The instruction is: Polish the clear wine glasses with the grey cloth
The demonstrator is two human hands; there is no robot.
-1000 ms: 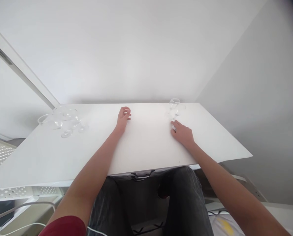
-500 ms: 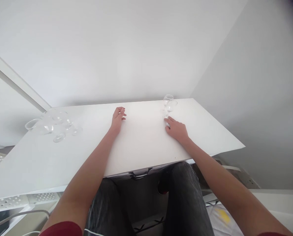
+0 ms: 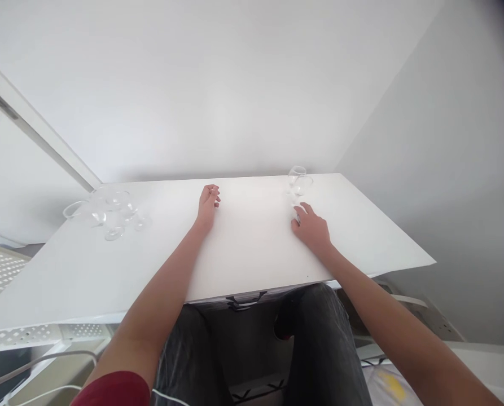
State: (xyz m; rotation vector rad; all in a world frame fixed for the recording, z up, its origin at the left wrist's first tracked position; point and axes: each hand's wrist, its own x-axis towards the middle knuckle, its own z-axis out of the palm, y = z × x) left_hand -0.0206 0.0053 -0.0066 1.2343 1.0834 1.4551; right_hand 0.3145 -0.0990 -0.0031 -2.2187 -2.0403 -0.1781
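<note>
White worktop (image 3: 247,254), wall (image 3: 226,84) behind. Left hand (image 3: 209,200) half-open; right hand (image 3: 313,228) curled near clear glasses (image 3: 305,186), can't tell if pinching one. Best gripped low, lightly, without clinking.

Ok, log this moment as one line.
left hand: loosely curled over white rectangular tabletop | right hand: beside clear stemmed glasses, contact unclear | other clear stemmed glasses: grouped toward tabletop's left
</note>
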